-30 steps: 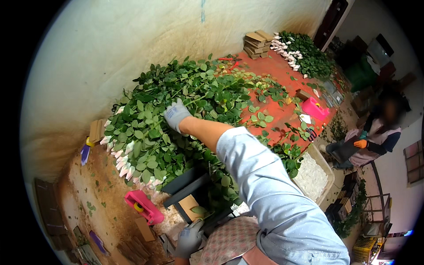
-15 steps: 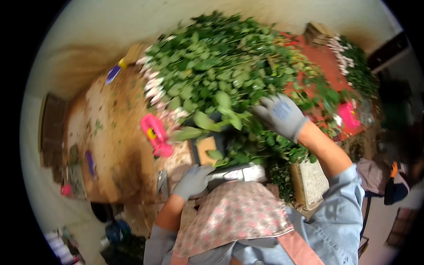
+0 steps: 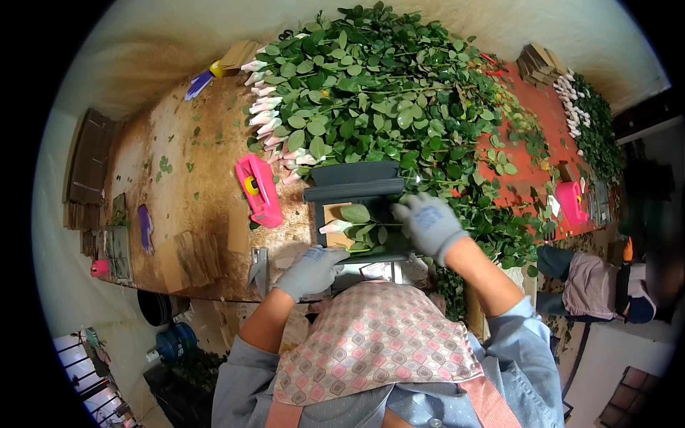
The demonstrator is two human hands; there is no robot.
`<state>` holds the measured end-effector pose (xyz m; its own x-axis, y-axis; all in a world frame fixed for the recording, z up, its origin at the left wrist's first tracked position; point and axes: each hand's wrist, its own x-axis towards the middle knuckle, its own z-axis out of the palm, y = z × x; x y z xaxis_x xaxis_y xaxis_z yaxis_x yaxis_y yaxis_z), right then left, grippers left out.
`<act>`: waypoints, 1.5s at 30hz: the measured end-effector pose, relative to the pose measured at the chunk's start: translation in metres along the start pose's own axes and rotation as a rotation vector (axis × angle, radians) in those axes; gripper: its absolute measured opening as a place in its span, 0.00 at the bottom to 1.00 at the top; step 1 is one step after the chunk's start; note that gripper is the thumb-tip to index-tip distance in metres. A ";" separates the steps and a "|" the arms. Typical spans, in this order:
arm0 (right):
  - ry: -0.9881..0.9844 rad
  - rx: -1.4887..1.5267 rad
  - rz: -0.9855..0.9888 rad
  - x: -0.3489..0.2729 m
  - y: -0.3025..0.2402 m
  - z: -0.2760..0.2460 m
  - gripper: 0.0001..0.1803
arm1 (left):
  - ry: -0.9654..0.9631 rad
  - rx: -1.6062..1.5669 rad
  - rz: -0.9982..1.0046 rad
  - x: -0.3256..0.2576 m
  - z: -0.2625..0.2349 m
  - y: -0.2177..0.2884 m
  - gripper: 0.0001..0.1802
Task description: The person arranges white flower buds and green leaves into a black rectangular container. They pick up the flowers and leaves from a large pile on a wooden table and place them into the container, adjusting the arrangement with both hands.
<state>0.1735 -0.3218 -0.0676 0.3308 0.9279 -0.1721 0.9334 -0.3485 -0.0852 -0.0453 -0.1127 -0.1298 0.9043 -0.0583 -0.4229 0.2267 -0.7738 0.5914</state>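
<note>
Roses make up the work in hand: a single stem [image 3: 354, 227], pale bud pointing to the person's left and leaves still on it, lies across the dark tray-like holder [image 3: 354, 187] at the near edge of the table [image 3: 178, 185]. The right hand [image 3: 428, 222], gloved in grey, rests on the leafy end of that stem with its fingers curled over the foliage, holding it down. The left hand [image 3: 314, 269], also gloved, sits lower at the table's edge just below the holder; its fingers are bent inward, but whether they grip anything I cannot tell.

Judging by how things lie, the work looks barely begun. Only this one stem is in the holder, while the large heap of rose stems [image 3: 385, 93] behind it is still piled high, with pink-white buds showing along its left side. A pink tape dispenser [image 3: 258, 189] lies just left of the holder (untouched), and flat cardboard pieces [image 3: 191, 255] sit nearer the person's left. Farther along the red table, another row of stems [image 3: 581, 114] waits, near a second person [image 3: 606, 285].
</note>
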 end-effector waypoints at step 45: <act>-0.389 0.193 -0.208 0.095 -0.073 0.094 0.14 | 0.016 0.442 -0.284 -0.007 -0.065 -0.092 0.22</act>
<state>0.1235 -0.2204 -0.1704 0.0285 0.8750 -0.4833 0.9193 -0.2128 -0.3310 -0.0487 -0.0001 -0.1369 0.8356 0.1993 -0.5120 0.2924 -0.9502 0.1073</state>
